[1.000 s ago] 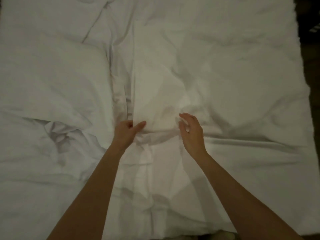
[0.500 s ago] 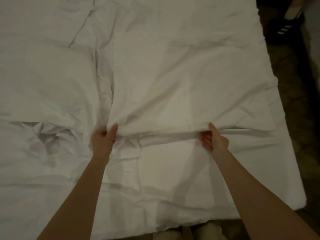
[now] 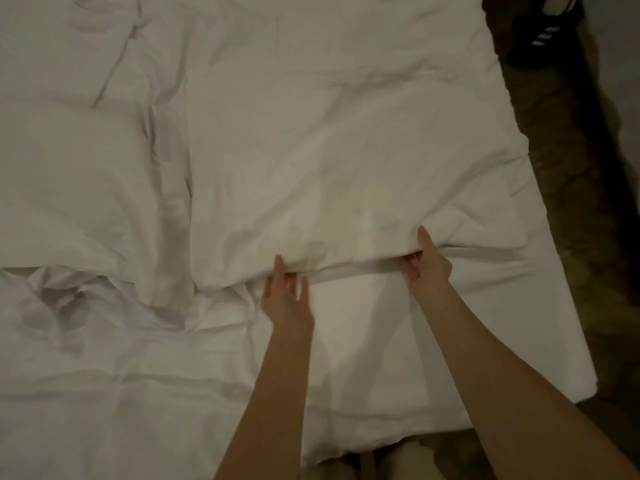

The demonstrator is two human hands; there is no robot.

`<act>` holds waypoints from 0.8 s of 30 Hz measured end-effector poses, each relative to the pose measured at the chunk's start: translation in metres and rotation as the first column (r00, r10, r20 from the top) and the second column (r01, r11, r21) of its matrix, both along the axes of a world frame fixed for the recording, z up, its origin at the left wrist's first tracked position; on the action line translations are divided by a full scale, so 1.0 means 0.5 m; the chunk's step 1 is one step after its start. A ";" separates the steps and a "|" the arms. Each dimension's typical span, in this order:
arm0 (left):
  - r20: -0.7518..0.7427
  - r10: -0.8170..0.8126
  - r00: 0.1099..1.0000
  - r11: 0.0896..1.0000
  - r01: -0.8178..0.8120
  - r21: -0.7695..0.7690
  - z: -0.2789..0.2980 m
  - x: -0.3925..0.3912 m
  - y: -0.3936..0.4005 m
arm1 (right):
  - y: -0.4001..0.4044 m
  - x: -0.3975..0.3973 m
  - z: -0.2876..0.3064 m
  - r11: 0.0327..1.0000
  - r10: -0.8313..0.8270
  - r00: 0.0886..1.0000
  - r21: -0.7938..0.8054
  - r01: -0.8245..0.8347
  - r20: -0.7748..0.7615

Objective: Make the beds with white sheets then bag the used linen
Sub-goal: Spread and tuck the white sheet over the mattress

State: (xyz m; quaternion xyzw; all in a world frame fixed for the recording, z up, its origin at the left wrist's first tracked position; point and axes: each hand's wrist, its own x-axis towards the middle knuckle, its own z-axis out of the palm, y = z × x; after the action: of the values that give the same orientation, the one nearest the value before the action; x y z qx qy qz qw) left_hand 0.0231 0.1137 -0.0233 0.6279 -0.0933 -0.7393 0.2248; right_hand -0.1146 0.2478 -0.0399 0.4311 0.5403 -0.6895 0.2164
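Gripping the folded edge of a white sheet (image 3: pixel 346 174), the right hand (image 3: pixel 427 263) has its thumb on top and fingers curled beneath the fabric. The left hand (image 3: pixel 285 299) lies just beside the same edge, fingers straight and loosely spread, fingertips touching the fold. The sheet lies across the right part of the bed (image 3: pixel 433 358); a rumpled white duvet (image 3: pixel 76 188) lies at left. A dark shoe (image 3: pixel 543 36) stands on the floor (image 3: pixel 568 174).

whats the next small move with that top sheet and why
Probably get the left hand gripping the sheet edge again, then pull toward the foot: only the right hand pinches it, the left fingers look straight, and bunched folds remain at left.
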 end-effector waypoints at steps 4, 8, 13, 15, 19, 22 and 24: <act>0.046 -0.107 0.993 0.992 0.104 0.071 0.002 -0.101 0.044 | 0.038 -0.060 -0.001 0.991 -0.131 0.991 0.037 0.131 -0.018; 0.159 -0.021 0.987 1.000 0.018 0.017 -0.013 -0.144 0.043 | 0.087 -0.114 -0.008 0.977 -0.209 0.977 0.044 0.210 -0.037; 0.176 0.035 0.984 0.991 -0.011 -0.134 -0.021 -0.127 0.057 | 0.144 -0.165 -0.002 0.951 -0.274 0.959 0.126 0.281 -0.075; 0.205 0.005 0.979 0.985 0.031 -0.170 -0.022 -0.114 0.062 | 0.178 -0.186 0.007 0.947 -0.270 0.958 0.153 0.283 -0.098; 0.194 -0.087 0.977 0.989 0.107 -0.098 -0.036 -0.092 0.088 | 0.243 -0.180 -0.005 0.969 -0.179 0.984 0.167 0.180 -0.022; 0.091 -0.129 0.987 0.991 0.131 -0.014 -0.038 -0.107 0.108 | 0.265 -0.180 -0.007 0.965 -0.204 0.979 0.163 0.206 -0.029; 0.037 -0.173 0.984 0.985 0.173 0.006 -0.038 -0.129 0.126 | 0.269 -0.193 -0.004 0.952 -0.207 0.973 0.210 0.225 -0.103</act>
State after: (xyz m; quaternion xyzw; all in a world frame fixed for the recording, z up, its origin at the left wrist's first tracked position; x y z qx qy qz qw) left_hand -0.0413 0.1767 -0.0421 0.6315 -0.1505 -0.7443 0.1569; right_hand -0.2110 0.3825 -0.0422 0.4808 0.5713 -0.6616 0.0688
